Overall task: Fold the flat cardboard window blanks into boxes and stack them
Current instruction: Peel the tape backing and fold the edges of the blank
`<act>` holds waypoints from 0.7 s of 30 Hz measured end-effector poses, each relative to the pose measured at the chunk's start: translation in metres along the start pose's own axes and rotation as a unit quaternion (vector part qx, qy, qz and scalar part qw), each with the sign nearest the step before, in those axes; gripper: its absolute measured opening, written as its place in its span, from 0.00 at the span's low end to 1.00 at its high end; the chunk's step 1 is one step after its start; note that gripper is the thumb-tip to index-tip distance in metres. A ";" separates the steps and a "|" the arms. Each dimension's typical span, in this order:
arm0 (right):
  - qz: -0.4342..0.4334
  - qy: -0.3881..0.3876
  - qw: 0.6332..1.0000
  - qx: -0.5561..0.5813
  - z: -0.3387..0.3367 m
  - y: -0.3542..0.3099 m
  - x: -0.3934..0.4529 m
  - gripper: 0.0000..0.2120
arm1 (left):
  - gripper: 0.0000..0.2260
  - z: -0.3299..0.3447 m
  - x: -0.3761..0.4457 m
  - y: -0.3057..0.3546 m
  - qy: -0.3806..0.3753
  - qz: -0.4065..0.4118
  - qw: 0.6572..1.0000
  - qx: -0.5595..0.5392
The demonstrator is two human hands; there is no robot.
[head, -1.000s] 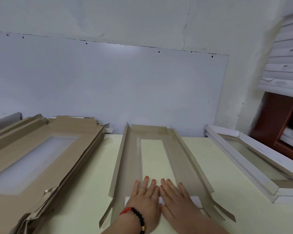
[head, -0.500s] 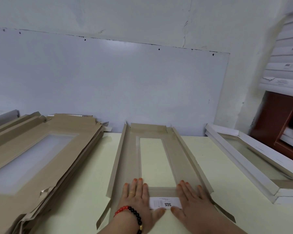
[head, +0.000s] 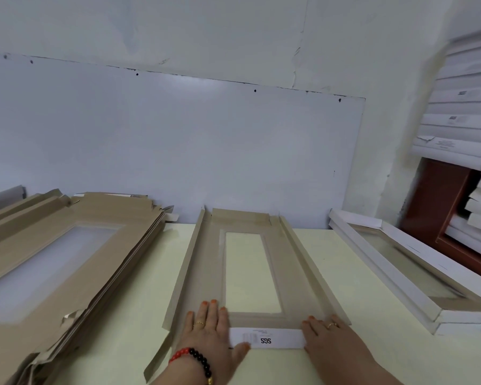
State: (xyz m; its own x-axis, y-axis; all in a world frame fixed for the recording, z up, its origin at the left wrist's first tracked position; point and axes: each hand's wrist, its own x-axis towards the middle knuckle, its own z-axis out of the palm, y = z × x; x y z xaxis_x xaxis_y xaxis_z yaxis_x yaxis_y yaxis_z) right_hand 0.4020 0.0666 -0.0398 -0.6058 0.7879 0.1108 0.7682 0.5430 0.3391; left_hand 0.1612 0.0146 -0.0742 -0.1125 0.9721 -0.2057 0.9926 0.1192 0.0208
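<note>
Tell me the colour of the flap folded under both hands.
White flap, with black print reading SGS, seen in the head view.

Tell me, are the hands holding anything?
Nothing is gripped. Both the left hand and right hand press flat on the cardboard blank's near end flap.

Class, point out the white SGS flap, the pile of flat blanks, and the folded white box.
white SGS flap point(head: 267, 338), head view, its middle.
pile of flat blanks point(head: 67, 262), head view, top blank.
folded white box point(head: 381, 269), head view, long wall.

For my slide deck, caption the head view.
Both hands press a window blank's folded end flap flat.
</note>
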 end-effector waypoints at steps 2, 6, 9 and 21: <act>-0.010 -0.031 0.999 0.025 -0.009 0.005 0.000 0.19 | 0.36 -0.003 -0.003 -0.006 0.023 0.027 0.999 -0.021; 0.009 -0.021 0.998 0.050 -0.010 0.007 0.002 0.30 | 0.27 -0.011 -0.009 -0.005 0.100 0.077 0.992 -0.017; 0.041 0.129 0.988 0.075 -0.018 0.012 0.000 0.25 | 0.20 -0.021 -0.021 0.007 0.185 0.150 0.971 0.019; 0.196 -0.097 0.939 0.267 -0.021 0.042 -0.003 0.29 | 0.15 -0.015 -0.042 0.034 0.271 0.187 0.944 0.007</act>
State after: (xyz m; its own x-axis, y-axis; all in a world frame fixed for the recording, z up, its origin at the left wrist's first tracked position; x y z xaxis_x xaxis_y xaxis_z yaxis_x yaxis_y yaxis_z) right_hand 0.4315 0.0810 -0.0061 -0.2453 0.9676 -0.0596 0.9500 0.2277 -0.2137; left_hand 0.1987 -0.0194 -0.0504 0.2434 0.9067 0.3445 0.9676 -0.2516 -0.0217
